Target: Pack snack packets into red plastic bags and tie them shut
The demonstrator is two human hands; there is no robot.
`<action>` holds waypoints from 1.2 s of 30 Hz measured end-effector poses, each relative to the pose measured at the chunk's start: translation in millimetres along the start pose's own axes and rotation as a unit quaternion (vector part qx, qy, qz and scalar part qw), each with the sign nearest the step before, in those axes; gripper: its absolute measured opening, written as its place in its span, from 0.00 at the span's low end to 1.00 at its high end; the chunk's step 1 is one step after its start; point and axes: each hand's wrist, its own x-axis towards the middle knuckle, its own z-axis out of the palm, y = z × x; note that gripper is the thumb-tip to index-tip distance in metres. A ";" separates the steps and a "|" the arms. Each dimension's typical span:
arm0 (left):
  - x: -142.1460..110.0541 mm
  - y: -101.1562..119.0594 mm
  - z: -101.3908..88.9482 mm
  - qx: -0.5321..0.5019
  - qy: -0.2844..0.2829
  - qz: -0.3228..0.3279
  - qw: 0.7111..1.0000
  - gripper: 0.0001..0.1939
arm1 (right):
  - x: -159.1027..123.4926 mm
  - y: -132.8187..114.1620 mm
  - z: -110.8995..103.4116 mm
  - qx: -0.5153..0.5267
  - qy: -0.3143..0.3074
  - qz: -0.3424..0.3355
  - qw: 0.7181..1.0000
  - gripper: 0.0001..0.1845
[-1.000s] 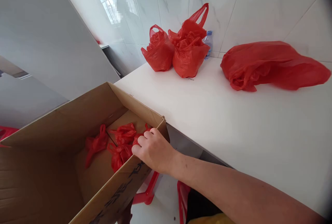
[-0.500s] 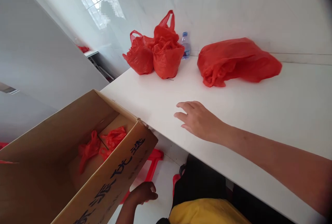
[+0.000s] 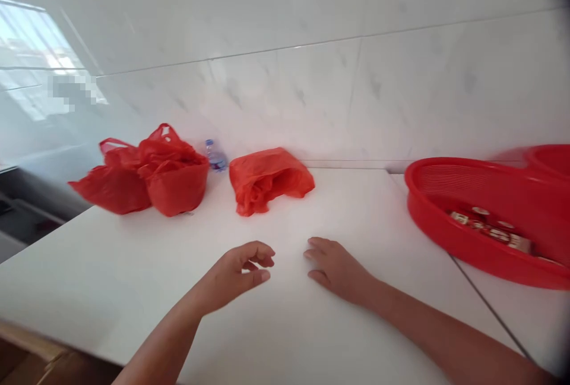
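My left hand hovers above the white table, fingers curved and apart, with nothing in it. Facing it is my right hand, low over the tabletop or resting on it, fingers spread and likewise without anything in them. Beyond both hands lies a crumpled red plastic bag, its mouth partly open toward me. Two full red plastic bags with their handles up stand together further left.
A small water bottle stands by the tiled wall. At the right is a big red plastic basket holding several small printed packets, with another red basket behind. A cardboard box shows at lower left.
My view has turned right, bringing the red baskets into sight and pushing the cardboard box to the corner. My left hand has risen from beside the box to above the table.
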 end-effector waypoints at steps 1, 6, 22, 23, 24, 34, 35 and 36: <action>23.2 3.9 4.3 0.007 -0.007 0.003 1.000 0.17 | -5.9 4.7 -2.5 0.016 0.013 0.020 1.000 0.17; 121.5 0.9 41.6 0.036 0.022 0.089 0.995 0.13 | -15.3 12.8 -10.9 0.074 0.042 0.064 0.994 0.16; 174.7 -41.0 13.2 0.299 0.419 0.229 0.826 0.12 | -12.2 15.1 -15.1 0.138 -0.003 0.125 0.982 0.19; 175.3 -45.3 4.8 0.311 0.452 0.215 0.808 0.12 | -11.8 15.0 -15.3 0.137 -0.014 0.130 0.982 0.19; 176.3 -49.3 -2.0 0.318 0.479 0.201 0.793 0.12 | -10.4 15.2 -14.5 0.134 -0.023 0.131 0.982 0.19; 185.0 -52.1 -4.1 0.318 0.534 0.171 0.764 0.14 | 102.5 7.9 31.3 -0.013 0.155 0.035 0.987 0.24; 184.5 -50.8 -3.8 0.321 0.531 0.183 0.763 0.13 | 118.3 7.5 35.2 -0.030 0.176 0.022 0.984 0.23; 184.0 -49.5 -4.3 0.326 0.531 0.192 0.758 0.13 | 132.6 8.2 38.2 -0.044 0.195 0.019 0.980 0.22</action>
